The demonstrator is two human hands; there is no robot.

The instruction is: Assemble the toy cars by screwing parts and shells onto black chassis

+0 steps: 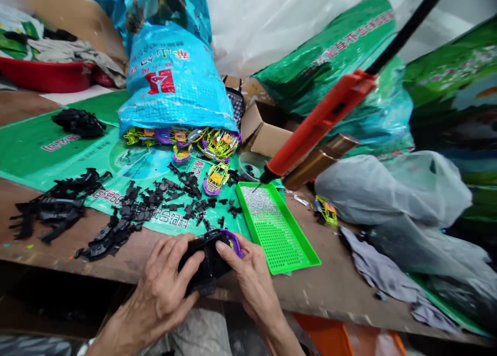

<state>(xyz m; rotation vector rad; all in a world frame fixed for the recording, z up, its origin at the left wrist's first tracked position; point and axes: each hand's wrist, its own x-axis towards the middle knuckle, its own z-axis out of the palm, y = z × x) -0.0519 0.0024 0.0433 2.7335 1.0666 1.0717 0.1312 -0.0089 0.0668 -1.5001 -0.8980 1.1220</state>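
Both hands hold a black plastic toy car body [207, 260] with a purple edge, just above the table's front edge. My left hand [165, 278] grips its left side, fingers over the top and thumb on the near face. My right hand [252, 273] clasps the right end beside the purple part, thumb pressed on the black face. Just beyond lie loose black plastic parts [143, 201] on a green sheet. To the right is a green perforated tray [285, 242] with many small silvery screws [260, 201]. An orange electric screwdriver [318, 125] hangs over the tray, its bit pointing down.
A blue sack [174, 87] spills yellow and purple toy frames [217, 177]. Black part piles [58, 206] lie left. Behind the tray stand a cardboard box [267, 131] and a clear round tub [250, 164]. At right are a grey plastic bag [392, 190] and a grey cloth [380, 268].
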